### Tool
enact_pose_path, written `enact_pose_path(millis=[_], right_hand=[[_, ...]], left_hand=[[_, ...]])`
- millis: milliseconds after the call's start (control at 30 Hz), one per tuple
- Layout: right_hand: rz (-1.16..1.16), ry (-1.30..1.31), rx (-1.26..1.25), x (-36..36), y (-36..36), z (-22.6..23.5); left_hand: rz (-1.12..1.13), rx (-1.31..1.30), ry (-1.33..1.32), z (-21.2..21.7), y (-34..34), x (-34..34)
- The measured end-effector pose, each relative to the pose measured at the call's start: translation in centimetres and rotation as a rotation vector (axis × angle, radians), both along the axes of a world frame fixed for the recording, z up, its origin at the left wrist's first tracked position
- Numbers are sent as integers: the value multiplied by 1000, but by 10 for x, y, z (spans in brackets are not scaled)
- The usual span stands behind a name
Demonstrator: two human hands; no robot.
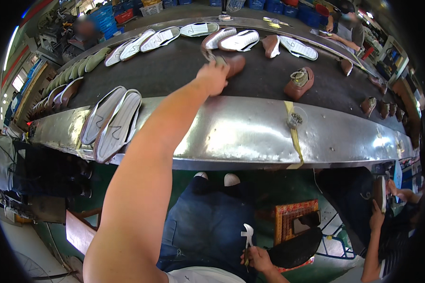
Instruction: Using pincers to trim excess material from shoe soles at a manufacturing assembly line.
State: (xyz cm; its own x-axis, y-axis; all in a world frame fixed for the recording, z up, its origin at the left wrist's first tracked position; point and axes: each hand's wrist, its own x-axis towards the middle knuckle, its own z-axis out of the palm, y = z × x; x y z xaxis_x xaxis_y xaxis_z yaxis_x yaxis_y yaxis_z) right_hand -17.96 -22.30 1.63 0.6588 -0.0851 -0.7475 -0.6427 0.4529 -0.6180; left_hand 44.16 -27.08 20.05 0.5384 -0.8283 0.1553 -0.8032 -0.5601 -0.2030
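My left hand [213, 78] is stretched out over the dark conveyor belt, its fingers closed on a brown shoe [235, 65] that is blurred. Close to my lap, a small claw hammer [247, 232] with a pale metal head stands upright in my right hand [258, 258]. Beyond the left hand, white-soled shoes [240, 41] rest upside down along the belt's far side. To the right of that hand, another brown shoe [299, 84] with laces sits upright.
Two upturned shoes [118, 125] lie across the metal ledge [236, 127]. Yellow tape and a round container of small pieces [294, 120] are farther right. Several shoes line the belt's ends. A person at right holds a shoe [380, 194]; a black bag [295, 249] lies beside me.
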Motion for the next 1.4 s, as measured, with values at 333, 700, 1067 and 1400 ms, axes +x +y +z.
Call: enact_pose_path(millis=[333,700,1067,1400], right_hand=[[147,-306,-343,158,-88,186],[251,-563,-481,585,-137,269],[-43,-431,-380,893,-175,182],[-226,-388,-419,1015,-226,147]], left_hand=[[-103,-519,184,-55,93,12],[255,-451,572,-44,45,54],[28,-376,508,-57,66,42],[34,-383,677,-58,69,54]])
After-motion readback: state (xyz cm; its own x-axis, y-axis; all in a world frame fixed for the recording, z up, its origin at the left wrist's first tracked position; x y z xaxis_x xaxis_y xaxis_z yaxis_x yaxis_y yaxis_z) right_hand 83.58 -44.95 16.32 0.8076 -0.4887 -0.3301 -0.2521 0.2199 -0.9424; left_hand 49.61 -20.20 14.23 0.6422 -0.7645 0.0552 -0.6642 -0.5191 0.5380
